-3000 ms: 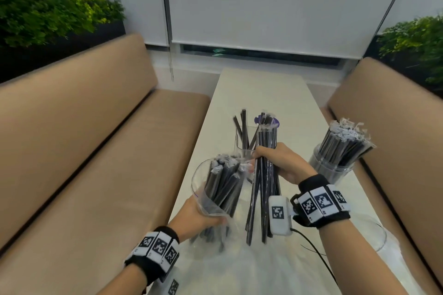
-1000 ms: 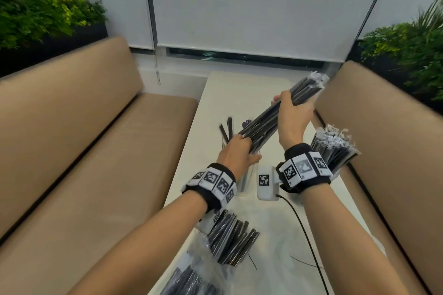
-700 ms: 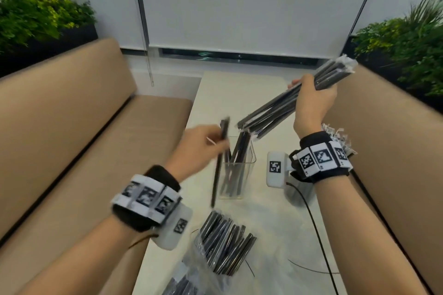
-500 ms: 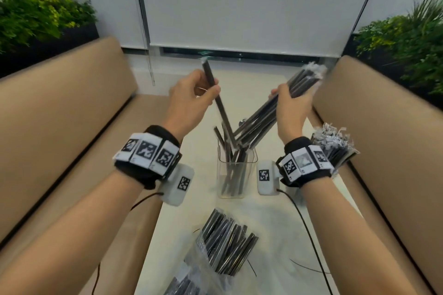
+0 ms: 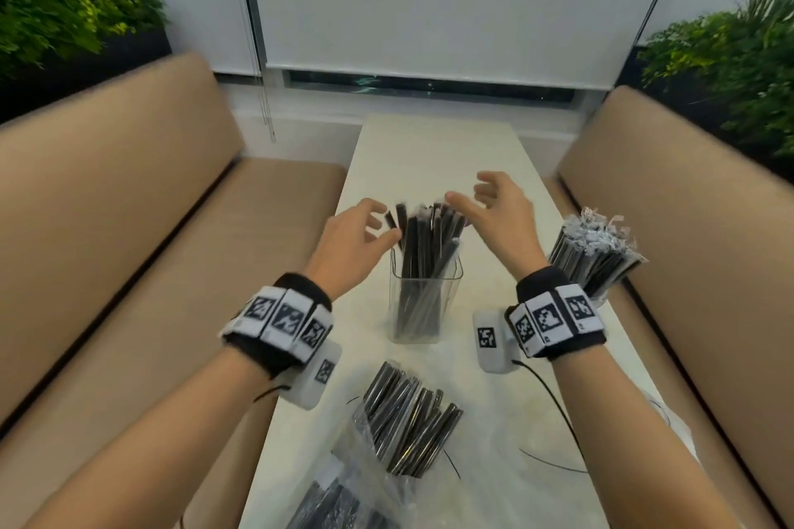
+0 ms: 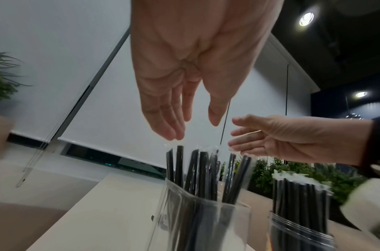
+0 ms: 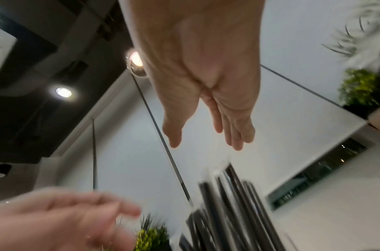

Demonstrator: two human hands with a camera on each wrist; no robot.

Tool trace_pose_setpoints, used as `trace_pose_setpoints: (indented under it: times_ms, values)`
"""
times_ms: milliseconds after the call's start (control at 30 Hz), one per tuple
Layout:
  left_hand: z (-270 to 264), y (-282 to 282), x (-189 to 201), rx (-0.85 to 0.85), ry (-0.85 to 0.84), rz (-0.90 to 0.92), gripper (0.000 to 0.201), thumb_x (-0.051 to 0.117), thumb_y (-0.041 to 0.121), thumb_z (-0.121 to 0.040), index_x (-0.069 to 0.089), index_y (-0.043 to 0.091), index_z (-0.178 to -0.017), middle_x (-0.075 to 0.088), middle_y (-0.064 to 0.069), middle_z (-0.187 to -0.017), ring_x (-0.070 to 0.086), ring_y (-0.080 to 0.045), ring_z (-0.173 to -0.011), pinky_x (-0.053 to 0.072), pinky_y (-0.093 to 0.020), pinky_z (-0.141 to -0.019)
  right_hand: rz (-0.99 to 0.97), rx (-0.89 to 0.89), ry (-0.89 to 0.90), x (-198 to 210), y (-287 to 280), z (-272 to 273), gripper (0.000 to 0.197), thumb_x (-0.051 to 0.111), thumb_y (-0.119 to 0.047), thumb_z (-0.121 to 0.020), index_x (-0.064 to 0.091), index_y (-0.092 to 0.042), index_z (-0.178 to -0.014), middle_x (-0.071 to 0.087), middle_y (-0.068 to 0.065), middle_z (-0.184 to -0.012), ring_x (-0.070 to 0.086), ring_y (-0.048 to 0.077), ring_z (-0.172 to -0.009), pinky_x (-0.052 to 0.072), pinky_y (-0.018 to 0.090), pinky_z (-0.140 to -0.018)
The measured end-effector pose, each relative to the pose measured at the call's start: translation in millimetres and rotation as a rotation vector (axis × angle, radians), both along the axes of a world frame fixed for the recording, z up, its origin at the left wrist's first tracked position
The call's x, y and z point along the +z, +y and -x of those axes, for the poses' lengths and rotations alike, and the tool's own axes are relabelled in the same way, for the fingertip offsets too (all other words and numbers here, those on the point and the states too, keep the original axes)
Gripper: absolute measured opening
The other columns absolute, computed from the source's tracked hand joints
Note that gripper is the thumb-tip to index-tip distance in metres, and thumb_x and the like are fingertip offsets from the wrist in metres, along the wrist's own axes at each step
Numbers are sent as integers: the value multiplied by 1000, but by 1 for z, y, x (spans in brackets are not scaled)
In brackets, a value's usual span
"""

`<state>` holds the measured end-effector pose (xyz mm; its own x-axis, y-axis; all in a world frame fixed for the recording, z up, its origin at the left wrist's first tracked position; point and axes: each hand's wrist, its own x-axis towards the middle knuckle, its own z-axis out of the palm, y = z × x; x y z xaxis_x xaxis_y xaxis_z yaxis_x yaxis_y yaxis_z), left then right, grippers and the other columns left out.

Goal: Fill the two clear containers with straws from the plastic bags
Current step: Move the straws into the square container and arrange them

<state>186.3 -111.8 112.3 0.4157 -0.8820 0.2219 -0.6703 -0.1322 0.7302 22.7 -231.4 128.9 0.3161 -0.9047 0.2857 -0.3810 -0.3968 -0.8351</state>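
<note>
A clear square container (image 5: 425,305) stands mid-table, holding many black wrapped straws (image 5: 423,241) that lean slightly. My left hand (image 5: 384,221) hovers at their tops from the left, fingers straight and holding nothing; in the left wrist view its fingertips (image 6: 174,135) are just above the straw ends (image 6: 193,163). My right hand (image 5: 466,193) is spread above and right of the straws, also holding nothing, as the right wrist view confirms (image 7: 206,144). A round clear container (image 5: 595,271) at the right edge is packed with straws. A plastic bag of straws (image 5: 404,421) lies near me.
The white table (image 5: 434,150) is narrow, with tan bench seats (image 5: 129,228) close on both sides. Thin black cables (image 5: 554,421) trail over the near right part of the table. Planters stand behind both benches, and a blind hangs at the far end.
My right hand has let its bundle of straws down into the square container and opened. My left hand released its single straw there too. Both hands have come down to the straw tops.
</note>
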Motion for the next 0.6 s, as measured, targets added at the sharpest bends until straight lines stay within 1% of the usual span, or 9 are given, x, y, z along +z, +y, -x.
trace_pose_setpoints:
  times_ms: [100, 167, 233, 300, 367, 433, 500, 567, 600]
  values:
    - [-2, 46, -23, -27, 29, -150, 60, 63, 52, -84, 49, 18, -132, 62, -4, -122, 61, -14, -96, 45, -16, -70, 92, -74, -60, 12, 15, 21, 29, 67, -23, -91, 65, -9, -116, 70, 4, -110, 65, 13, -98, 50, 24, -88]
    - [-1, 74, -46, -82, 97, -394, 105, 63, 74, -64, 31, 16, -146, 50, -10, -138, 53, -21, -120, 47, -31, -93, 8, -37, -97, 5, 30, 35, 11, 62, -16, -91, 69, -13, -98, 74, 2, -89, 70, 15, -83, 57, 32, -83]
    - [2, 98, -73, -186, 131, -672, 147, 55, 93, -37, 5, 19, -154, 27, -16, -156, 30, -25, -143, 33, -43, -113, -166, 46, -81, -12, 52, 48, 12, 58, -12, -92, 70, -11, -88, 73, 6, -78, 70, 16, -72, 59, 29, -71]
    - [9, 117, -97, -281, 144, -879, 159, 55, 95, -31, -14, 20, -153, 6, -16, -162, 11, -26, -150, 19, -46, -120, -371, 98, 1, -42, 74, 56, 14, 57, -10, -93, 70, -7, -87, 72, 9, -76, 68, 15, -66, 58, 26, -63]
    - [23, 129, -115, -327, 207, -958, 154, 67, 85, -44, -22, 18, -151, 3, -17, -162, 14, -28, -149, 19, -44, -121, -529, 72, 51, -75, 96, 58, 14, 59, -9, -93, 68, -3, -85, 69, 11, -74, 67, 16, -60, 60, 29, -61]
    - [37, 134, -127, -305, 307, -931, 141, 80, 59, -62, -20, 13, -151, 21, -17, -159, 32, -29, -143, 28, -39, -118, -630, -23, 33, -102, 115, 57, 17, 61, -9, -93, 64, -3, -77, 68, 12, -69, 65, 17, -54, 62, 35, -63]
    - [47, 138, -140, -230, 330, -878, 121, 84, 40, -68, 3, 8, -151, 46, -14, -146, 52, -26, -125, 41, -35, -108, -684, -75, 31, -121, 130, 60, 27, 63, -12, -93, 59, -5, -68, 66, 13, -64, 65, 19, -51, 63, 40, -67]
    - [51, 142, -150, -159, 258, -828, 78, 84, 34, -69, 40, 9, -128, 61, -7, -117, 59, -18, -97, 52, -31, -88, -733, -73, 31, -134, 140, 65, 33, 68, -22, -90, 58, -3, -65, 64, 16, -67, 66, 22, -54, 63, 46, -70]
    - [52, 144, -152, -132, 248, -798, 56, 83, 30, -69, 51, 12, -111, 64, -4, -105, 59, -14, -87, 53, -29, -79, -768, -67, 17, -137, 145, 67, 33, 72, -29, -87, 60, 0, -76, 63, 18, -75, 67, 23, -58, 64, 46, -69]
